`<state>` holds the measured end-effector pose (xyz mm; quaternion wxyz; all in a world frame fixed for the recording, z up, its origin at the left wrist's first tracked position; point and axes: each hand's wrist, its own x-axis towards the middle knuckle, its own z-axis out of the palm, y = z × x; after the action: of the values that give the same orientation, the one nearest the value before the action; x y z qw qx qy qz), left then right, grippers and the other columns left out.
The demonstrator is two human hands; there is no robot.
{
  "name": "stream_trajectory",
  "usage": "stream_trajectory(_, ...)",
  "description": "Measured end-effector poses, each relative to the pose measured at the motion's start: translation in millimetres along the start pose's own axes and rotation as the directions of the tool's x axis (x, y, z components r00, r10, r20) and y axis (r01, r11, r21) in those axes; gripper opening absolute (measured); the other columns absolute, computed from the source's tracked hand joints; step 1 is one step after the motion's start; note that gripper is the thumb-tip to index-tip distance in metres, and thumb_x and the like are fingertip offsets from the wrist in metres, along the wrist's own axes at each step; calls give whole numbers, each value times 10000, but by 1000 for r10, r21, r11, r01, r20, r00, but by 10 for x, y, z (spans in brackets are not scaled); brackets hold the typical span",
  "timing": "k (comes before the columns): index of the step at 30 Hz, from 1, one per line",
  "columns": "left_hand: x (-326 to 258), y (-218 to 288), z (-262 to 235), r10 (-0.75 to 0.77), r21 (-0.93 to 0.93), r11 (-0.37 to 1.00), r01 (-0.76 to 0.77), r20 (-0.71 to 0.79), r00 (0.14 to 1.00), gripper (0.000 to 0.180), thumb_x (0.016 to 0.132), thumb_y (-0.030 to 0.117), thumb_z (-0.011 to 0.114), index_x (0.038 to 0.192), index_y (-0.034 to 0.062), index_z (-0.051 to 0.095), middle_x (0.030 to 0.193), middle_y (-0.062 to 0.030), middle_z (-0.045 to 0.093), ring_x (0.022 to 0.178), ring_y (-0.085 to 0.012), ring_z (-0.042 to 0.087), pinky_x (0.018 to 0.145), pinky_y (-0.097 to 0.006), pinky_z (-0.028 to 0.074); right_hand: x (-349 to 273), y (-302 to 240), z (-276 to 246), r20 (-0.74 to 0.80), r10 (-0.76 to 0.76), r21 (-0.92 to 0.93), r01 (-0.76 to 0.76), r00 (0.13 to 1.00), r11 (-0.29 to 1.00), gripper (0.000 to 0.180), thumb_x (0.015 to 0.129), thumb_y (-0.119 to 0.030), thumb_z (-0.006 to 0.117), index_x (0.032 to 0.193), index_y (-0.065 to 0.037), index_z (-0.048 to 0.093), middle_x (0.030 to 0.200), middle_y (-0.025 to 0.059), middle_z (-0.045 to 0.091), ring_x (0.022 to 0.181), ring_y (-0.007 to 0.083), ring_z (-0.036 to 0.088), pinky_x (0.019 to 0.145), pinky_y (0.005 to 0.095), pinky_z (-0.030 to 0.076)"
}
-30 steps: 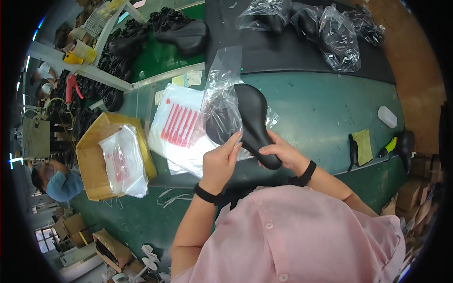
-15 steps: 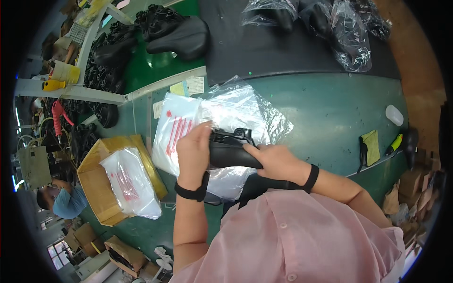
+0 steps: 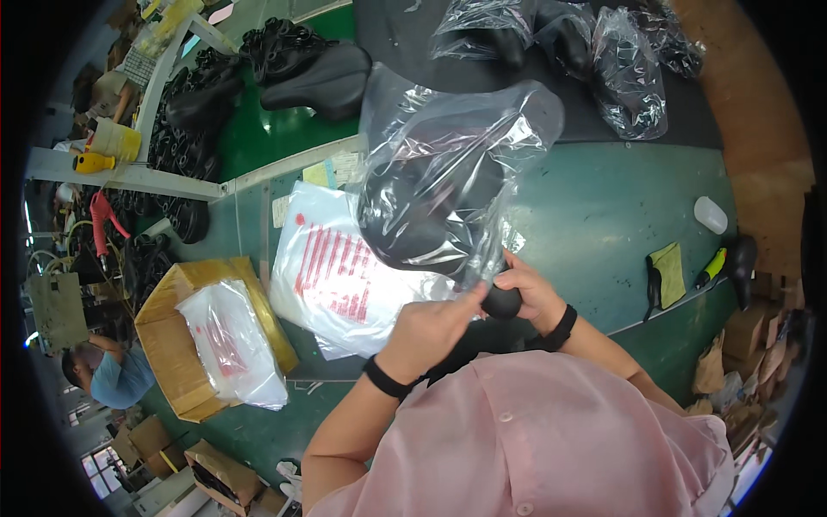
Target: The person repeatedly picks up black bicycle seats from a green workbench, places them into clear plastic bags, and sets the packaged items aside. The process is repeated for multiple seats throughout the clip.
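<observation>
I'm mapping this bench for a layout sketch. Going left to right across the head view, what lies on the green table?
Cardboard box → stack of printed plastic bags → bagged black saddle held by both hands → yellow-green cloth → white bottle.

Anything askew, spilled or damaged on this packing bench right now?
Nothing stands out. Both hands, left hand and right hand, hold a black saddle inside a clear plastic bag. The stack of printed bags and the cardboard box lie orderly on the green table.
</observation>
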<state>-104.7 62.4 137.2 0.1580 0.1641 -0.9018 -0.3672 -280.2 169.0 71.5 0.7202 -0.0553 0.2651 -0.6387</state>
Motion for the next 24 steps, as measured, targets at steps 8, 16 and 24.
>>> stream_trajectory(8, -90, -55, 52, -217, -354, 919, 173, -90, 972, 232, 828, 32, 640, 1053, 55, 689, 840, -106, 700, 600, -137, 617, 555, -246, 464, -258, -43, -72, 48, -72, -101, 77, 996, 992, 735, 713, -174, 694, 1345, -31, 347, 1096, 231, 605, 935, 298, 646, 725, 412, 559)
stream_trajectory(16, 261, -440, 741, -706, -916, 392, -83, -357, 611, 419, 1029, 282, 300, 1279, -29, 426, 1201, -117, 532, 1081, -194, 500, 962, -346, 379, -394, -102, 123, -18, -136, -169, 131, 991, 977, 646, 680, -246, 679, 1217, 43, 466, 1071, 257, 612, 856, 330, 649, 714, 416, 543)
stream_trajectory(24, 272, -702, 691, -265, -86, 963, 255, -456, 849, 190, 900, 174, 533, 888, -5, 595, 798, -141, 620, 720, -291, 598, 648, -401, 475, -276, -271, 220, 42, -107, -81, 110, 993, 991, 661, 711, -284, 668, 1246, 35, 446, 1032, 249, 615, 662, 295, 620, 557, 369, 518)
